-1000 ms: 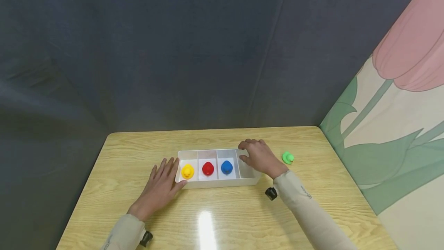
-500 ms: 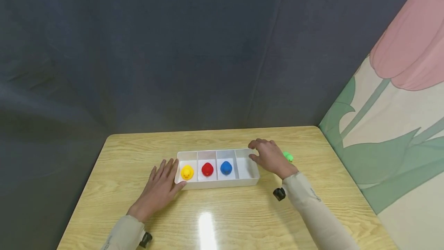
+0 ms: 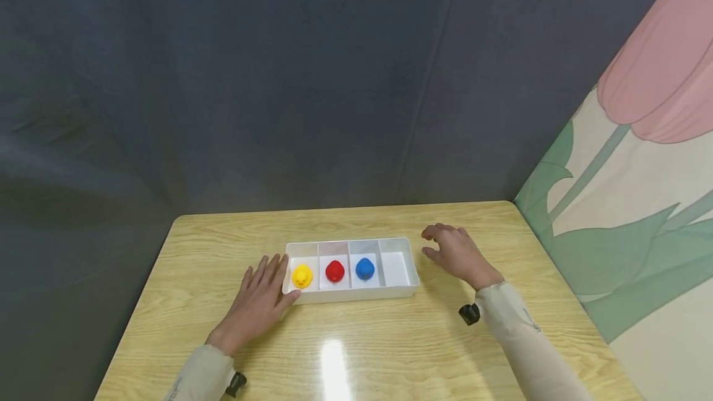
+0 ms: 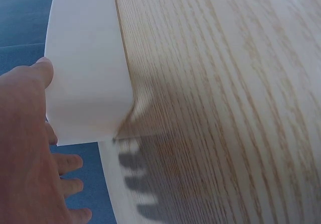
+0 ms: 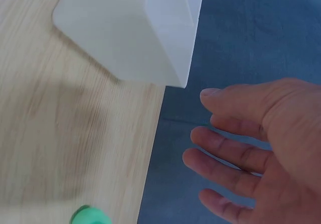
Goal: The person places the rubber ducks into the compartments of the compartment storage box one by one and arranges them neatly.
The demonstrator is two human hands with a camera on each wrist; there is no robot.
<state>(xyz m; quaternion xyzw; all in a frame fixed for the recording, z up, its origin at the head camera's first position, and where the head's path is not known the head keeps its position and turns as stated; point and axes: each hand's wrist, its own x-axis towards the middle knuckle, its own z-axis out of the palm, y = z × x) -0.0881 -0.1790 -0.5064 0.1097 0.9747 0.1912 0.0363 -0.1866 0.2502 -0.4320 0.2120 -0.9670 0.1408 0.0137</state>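
Observation:
A white tray (image 3: pixel 356 295) with divided compartments stands on the table. From left to right it holds a yellow toy duck (image 3: pixel 302 276), a red toy duck (image 3: pixel 335 271) and a blue toy duck (image 3: pixel 364 268); the far-right compartment has nothing in it. My left hand (image 3: pixel 257 299) rests at the tray's left end, fingers extended, thumb at the near corner. Off the tray's right end hovers my right hand (image 3: pixel 458 254), fingers loosely bent and holding nothing. A green toy duck (image 5: pixel 91 216) shows at the bottom of the right wrist view, hidden behind the hand in the head view.
The wooden table (image 3: pixel 267 357) ends in front of a dark cloth (image 3: pixel 312 110) at the back. A tulip-patterned cloth (image 3: pixel 640 215) borders its right side. Small black devices (image 3: pixel 469 314) sit at both wrists.
My right hand has moved right, from over the far-right compartment to beyond the tray's end, now covering the green duck in the head view. The left hand stays at the tray.

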